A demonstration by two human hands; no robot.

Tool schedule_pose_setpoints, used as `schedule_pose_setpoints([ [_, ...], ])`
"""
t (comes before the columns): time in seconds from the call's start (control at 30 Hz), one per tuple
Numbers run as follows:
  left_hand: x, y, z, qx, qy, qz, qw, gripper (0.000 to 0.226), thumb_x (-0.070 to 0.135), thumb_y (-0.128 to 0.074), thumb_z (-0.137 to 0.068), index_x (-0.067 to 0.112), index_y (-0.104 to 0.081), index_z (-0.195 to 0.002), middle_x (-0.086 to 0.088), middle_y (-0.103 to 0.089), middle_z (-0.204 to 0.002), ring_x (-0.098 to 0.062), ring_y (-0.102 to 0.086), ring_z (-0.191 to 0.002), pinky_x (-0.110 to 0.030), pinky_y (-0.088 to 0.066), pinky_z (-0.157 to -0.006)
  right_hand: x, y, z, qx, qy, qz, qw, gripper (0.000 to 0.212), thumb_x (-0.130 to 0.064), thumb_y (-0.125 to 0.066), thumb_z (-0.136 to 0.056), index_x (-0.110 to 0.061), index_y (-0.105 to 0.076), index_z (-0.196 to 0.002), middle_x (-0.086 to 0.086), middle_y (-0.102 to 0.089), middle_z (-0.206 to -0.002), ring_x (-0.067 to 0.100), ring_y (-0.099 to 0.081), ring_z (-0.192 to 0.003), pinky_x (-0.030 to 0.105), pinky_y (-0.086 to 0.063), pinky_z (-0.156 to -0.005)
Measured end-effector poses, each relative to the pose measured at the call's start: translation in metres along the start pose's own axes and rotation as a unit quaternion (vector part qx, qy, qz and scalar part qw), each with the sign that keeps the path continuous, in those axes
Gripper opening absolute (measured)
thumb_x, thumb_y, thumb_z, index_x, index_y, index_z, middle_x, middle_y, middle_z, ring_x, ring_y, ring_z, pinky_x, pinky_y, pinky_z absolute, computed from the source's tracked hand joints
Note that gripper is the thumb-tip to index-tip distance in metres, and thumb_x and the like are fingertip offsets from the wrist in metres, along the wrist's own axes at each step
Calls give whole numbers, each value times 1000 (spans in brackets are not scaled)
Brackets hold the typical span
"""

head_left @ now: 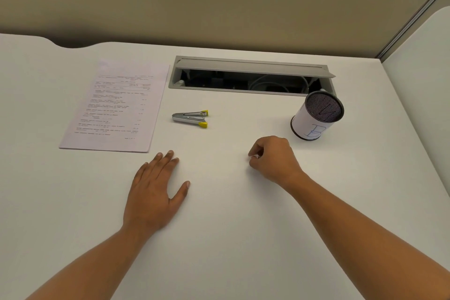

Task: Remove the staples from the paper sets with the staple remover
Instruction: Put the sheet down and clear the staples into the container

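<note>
White counter. Left to right: printed paper set lying flat at far left; left hand flat, fingers apart, empty; staple remover lying untouched at centre; right hand with fingers curled together, contents unclear; mesh cup marked "B".

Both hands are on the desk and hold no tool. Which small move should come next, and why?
Probably the right hand, curled and seemingly empty, should reach for the staple remover, which lies untouched between the paper set and the mesh cup.
</note>
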State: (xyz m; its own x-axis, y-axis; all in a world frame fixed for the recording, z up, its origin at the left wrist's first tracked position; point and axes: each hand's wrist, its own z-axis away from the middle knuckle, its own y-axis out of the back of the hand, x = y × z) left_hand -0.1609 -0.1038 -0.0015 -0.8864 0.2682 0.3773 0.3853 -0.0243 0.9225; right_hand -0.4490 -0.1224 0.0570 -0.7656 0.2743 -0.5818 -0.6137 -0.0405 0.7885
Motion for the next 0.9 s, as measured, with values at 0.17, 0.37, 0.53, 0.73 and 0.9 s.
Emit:
schedule_pose_setpoints([
  [0.17,0,0,0,-4,-1,-4,1000,64,58,-41,-89,23,-47,-142,8,-40,-156,-13,-30,-147,-38,-18,-122,4,25,0,1,-105,-248,963,13,3,-72,-74,-10,-72,-71,4,-69,-65,17,-65,-60,27,-58,-64],
  [0.37,-1,1,1,-6,-3,-7,1000,65,58,-40,-88,23,-48,-142,7,-40,-155,-13,-31,-147,-38,-19,-122,-1,71,5,11,-116,-401,909,17,13,-69,-79,-3,-68,-75,10,-66,-73,15,-64,-64,20,-56,-62],
  [0.53,-1,2,2,-1,-7,4,1000,66,59,-41,-87,22,-49,-141,6,-43,-154,-14,-33,-146,-40,-21,-120,4,129,-8,98,-75,-296,947,12,6,-69,-80,-6,-69,-78,7,-66,-68,14,-63,-58,24,-56,-64],
  [0.73,-2,0,3,3,-10,24,1000,74,70,-32,-88,21,-50,-141,5,-44,-153,-17,-35,-144,-41,-21,-120,26,163,-40,147,-107,-152,971,14,-1,-67,-79,-13,-75,-80,11,-70,-77,21,-64,-66,34,-58,-73],
  [0.9,-1,1,-1,2,-15,31,999,82,76,-23,-87,19,-52,-139,4,-46,-152,-18,-37,-143,-41,-21,-119,37,163,-50,123,-118,-52,984,17,-4,-71,-77,-19,-71,-70,3,-62,-67,21,-57,-67,23,-45,-55],
])
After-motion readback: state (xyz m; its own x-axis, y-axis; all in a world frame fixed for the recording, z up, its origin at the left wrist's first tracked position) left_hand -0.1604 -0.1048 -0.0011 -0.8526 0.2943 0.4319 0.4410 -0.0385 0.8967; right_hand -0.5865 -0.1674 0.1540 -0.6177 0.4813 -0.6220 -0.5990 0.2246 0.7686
